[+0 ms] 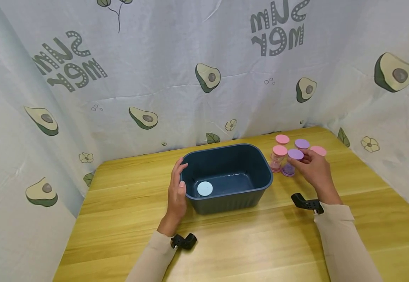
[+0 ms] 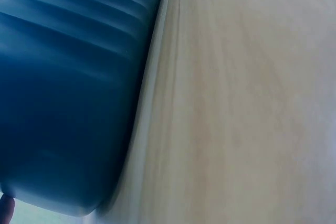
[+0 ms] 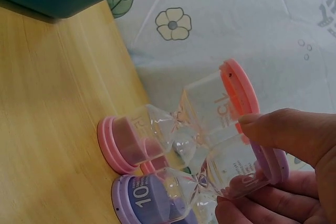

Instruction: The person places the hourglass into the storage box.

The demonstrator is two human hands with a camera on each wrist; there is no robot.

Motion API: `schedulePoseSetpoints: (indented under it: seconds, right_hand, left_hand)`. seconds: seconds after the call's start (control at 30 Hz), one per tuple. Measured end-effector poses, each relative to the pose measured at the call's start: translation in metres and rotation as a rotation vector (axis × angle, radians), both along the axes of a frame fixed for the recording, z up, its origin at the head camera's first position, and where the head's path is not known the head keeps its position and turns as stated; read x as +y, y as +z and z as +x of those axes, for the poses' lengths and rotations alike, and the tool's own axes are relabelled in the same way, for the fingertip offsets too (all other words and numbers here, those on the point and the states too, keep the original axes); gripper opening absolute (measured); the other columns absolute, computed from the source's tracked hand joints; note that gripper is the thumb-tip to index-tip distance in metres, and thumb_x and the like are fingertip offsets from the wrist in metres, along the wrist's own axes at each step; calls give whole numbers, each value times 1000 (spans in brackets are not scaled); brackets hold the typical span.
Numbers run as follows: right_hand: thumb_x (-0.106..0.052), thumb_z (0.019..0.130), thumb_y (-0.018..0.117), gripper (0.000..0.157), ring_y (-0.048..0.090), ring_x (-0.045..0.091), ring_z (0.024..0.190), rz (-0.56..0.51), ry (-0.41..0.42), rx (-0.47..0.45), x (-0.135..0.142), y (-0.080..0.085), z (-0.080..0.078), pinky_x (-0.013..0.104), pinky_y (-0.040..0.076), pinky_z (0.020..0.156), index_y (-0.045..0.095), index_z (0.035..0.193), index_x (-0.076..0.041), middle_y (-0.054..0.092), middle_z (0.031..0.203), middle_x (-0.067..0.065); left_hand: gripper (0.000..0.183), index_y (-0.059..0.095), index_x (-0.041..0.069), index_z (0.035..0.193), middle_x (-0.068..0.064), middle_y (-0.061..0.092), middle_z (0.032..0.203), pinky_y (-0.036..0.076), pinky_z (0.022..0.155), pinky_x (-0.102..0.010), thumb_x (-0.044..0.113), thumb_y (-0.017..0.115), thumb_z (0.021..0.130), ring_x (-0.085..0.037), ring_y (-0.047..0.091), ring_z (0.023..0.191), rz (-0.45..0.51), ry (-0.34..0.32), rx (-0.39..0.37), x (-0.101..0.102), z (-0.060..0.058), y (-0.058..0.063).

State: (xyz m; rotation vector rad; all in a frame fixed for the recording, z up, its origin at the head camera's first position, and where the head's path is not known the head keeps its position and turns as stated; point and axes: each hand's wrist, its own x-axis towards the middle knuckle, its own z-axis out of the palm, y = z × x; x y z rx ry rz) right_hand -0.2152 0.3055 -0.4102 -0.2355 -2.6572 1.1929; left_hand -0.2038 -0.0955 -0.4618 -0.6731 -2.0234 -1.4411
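Observation:
My right hand (image 1: 316,169) holds a purple-capped hourglass (image 1: 295,154) near its top, thumb on one side and fingers on the other. In the right wrist view this hourglass (image 3: 147,196) is marked 10, with purple sand in its lower bulb. Close beside it stands a pink-capped hourglass (image 3: 119,142) marked 15. My left hand (image 1: 176,197) rests against the left end of a dark blue bin (image 1: 225,201), fingers extended along the rim. Inside the bin, at its near left, is a light blue round cap (image 1: 204,188); what lies beneath it is hidden.
Another purple cap (image 1: 302,143) and two more pink caps, one behind (image 1: 282,139) and one to the right (image 1: 319,150), show around my right hand. The wooden table (image 1: 119,211) ends at a patterned curtain (image 1: 176,94) at the back and sides.

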Motion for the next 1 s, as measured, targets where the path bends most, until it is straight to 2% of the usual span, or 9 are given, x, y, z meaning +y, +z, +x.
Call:
schedulePoseSetpoints:
  seconds: [0.1, 0.23, 0.43, 0.6, 0.63, 0.7, 0.83, 1.0]
  right_hand:
    - [-44, 89, 64, 71, 57, 44, 112, 9, 1, -3, 0, 0, 0, 16, 47, 70, 48, 132, 10, 57, 123, 31]
    - [-43, 88, 65, 71, 58, 44, 109, 22, 5, 11, 2, 0, 0, 8, 38, 64, 48, 132, 11, 58, 121, 31]
    - [-43, 88, 66, 71, 59, 43, 109, 31, -6, 22, 3, 0, -1, 11, 44, 66, 48, 133, 9, 58, 122, 31]
    - [-43, 87, 66, 70, 59, 39, 109, 18, -29, 40, 4, 4, 0, 3, 38, 62, 50, 132, 8, 59, 122, 29]
    - [-44, 87, 66, 70, 59, 36, 107, 9, -34, 40, 5, 5, 0, 3, 38, 62, 50, 132, 8, 59, 122, 28]
    - [-45, 87, 66, 70, 61, 20, 99, -3, -47, 44, 5, 6, 1, 3, 39, 61, 51, 132, 6, 59, 122, 26]
    - [-45, 86, 67, 71, 50, -3, 88, -46, -75, 50, 5, 9, 2, 6, 44, 60, 50, 134, 4, 59, 122, 23]
    - [-43, 86, 68, 72, 48, -7, 86, -71, -88, 63, 3, 14, 3, 7, 46, 58, 48, 137, 3, 59, 124, 25]
  left_hand:
    - [55, 41, 7, 140, -11, 27, 156, 21, 110, -62, 40, 27, 99, -28, 25, 143, 2, -3, 4, 0, 0, 0]
    - [54, 41, 7, 140, -12, 28, 155, 21, 110, -62, 39, 27, 99, -29, 25, 143, 7, -10, 9, 0, 0, 0]
    - [52, 41, 6, 139, -14, 28, 155, 22, 109, -63, 35, 27, 99, -32, 25, 142, 11, -14, -1, 0, 1, 0]
    - [53, 41, 9, 140, -10, 27, 156, 20, 110, -62, 38, 27, 99, -28, 24, 143, 3, -10, -3, 0, -1, 0]
    - [53, 41, 9, 140, -9, 27, 156, 20, 110, -61, 39, 27, 99, -27, 24, 143, 1, -9, -2, 0, -1, 0]
    - [54, 41, 9, 140, -10, 27, 156, 21, 110, -62, 40, 26, 99, -27, 24, 143, -1, -6, -4, 0, -1, 0]
    - [55, 41, 8, 140, -10, 27, 156, 21, 109, -63, 41, 25, 99, -27, 25, 143, -3, -2, -9, 0, 0, 0]
    - [55, 41, 8, 140, -9, 27, 156, 22, 109, -63, 40, 26, 99, -27, 25, 143, -3, -3, -11, -1, 0, 0]
